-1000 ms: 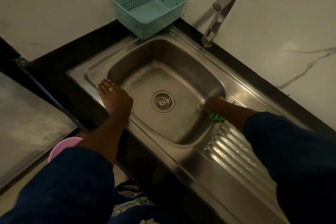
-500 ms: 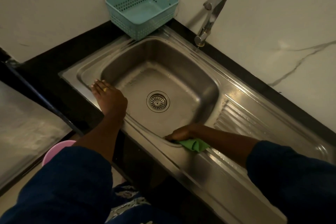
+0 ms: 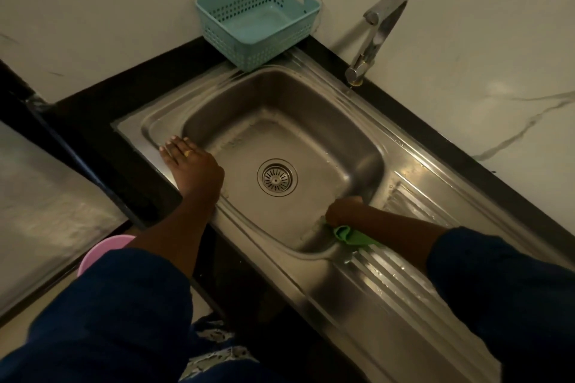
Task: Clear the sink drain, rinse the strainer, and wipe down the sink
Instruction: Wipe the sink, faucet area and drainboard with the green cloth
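A stainless steel sink (image 3: 314,109) is set in a black counter. Its round strainer (image 3: 277,177) sits in the drain at the middle of the basin floor. My left hand (image 3: 193,169) lies flat on the sink's near-left rim, fingers together, holding nothing. My right hand (image 3: 343,208) is closed on a green cloth (image 3: 351,235) and presses it against the basin's near-right inner wall, at the corner by the drainboard. Part of the cloth hangs over the rim under my wrist.
A teal perforated basket (image 3: 258,20) stands at the sink's far corner against the marble wall. The tap (image 3: 378,31) rises behind the basin on the right. The ribbed drainboard (image 3: 401,277) runs to the right. A pink bucket (image 3: 104,250) sits below, left of the counter.
My right hand swept the cloth from the right rim along the near edge toward the left, then back to the near-right corner. My left hand stayed on the rim.
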